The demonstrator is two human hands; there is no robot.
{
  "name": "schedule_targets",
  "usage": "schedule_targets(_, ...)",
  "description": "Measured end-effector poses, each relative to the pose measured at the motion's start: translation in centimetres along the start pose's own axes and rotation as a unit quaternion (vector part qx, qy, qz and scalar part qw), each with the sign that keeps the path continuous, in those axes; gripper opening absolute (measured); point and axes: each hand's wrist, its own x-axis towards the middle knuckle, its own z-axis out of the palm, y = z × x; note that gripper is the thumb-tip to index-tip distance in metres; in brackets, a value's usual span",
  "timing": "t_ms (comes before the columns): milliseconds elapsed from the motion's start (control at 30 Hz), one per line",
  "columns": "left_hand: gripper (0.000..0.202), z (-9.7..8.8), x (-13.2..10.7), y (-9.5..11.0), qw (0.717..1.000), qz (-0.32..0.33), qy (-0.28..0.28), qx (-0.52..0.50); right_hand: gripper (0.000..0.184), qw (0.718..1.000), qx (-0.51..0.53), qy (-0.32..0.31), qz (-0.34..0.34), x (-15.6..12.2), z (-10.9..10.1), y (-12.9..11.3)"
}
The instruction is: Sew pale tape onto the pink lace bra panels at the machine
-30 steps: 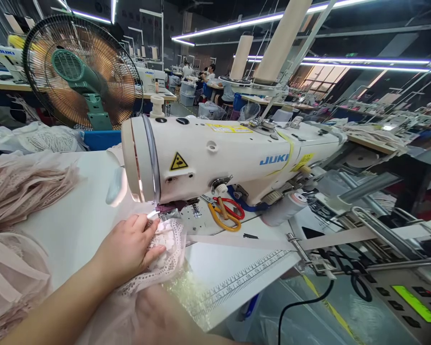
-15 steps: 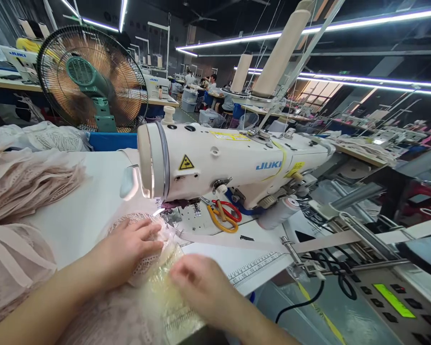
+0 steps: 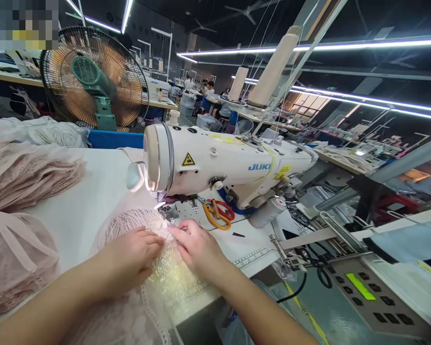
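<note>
Pale pink lace fabric (image 3: 129,223) lies under the needle end of a white sewing machine (image 3: 208,165) and hangs down over the table's front edge. My left hand (image 3: 134,258) is closed on the lace at its near side, the fingers bent together. Just right of it, my right hand (image 3: 197,249) pinches the lace edge close to the presser foot, thumb and forefinger together. Beneath both hands, a shiny yellowish clear patch (image 3: 175,273) covers the table's front edge. The needle itself is hidden by the machine head.
Orange-handled scissors (image 3: 215,218) and a red-handled pair (image 3: 225,209) lie beside the machine bed. A grey thread cone (image 3: 269,212) stands right of them. Pink lace pieces (image 3: 28,175) are heaped at left. Behind is a large fan (image 3: 96,79); a control box (image 3: 373,292) is at right.
My right hand has moved up and forward from the yellowish patch to the lace edge by the presser foot. My left hand has drawn back slightly, its fingers more curled. The view has shifted a little.
</note>
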Motion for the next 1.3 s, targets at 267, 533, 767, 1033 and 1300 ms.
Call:
schedule_targets(267,0.026,-0.2,-0.2,0.1,1.000,0.002,0.001,0.008,0.014,0.985,-0.071,0.011,-0.155,0.3,0.1,1.2)
schedule_targets(533,0.039,0.7,0.3,0.7,0.995,-0.009,0.037,0.092,0.013,0.981,-0.061,0.090,-0.162,-0.4,1.7,1.8)
schedule_targets(767,0.027,2.4,0.8,-2.3,0.987,0.057,0.105,0.104,0.013,0.959,-0.095,0.157,-0.215,1.5,2.6,2.1)
schedule_targets(1033,0.025,1.5,1.2,-4.5,0.974,0.126,0.155,0.106,0.008,0.965,-0.097,0.133,-0.205,3.4,3.0,2.1)
schedule_targets(1300,0.040,1.2,1.9,-6.8,0.981,0.101,0.116,0.121,0.014,0.969,-0.071,0.178,-0.154,3.3,3.0,1.6)
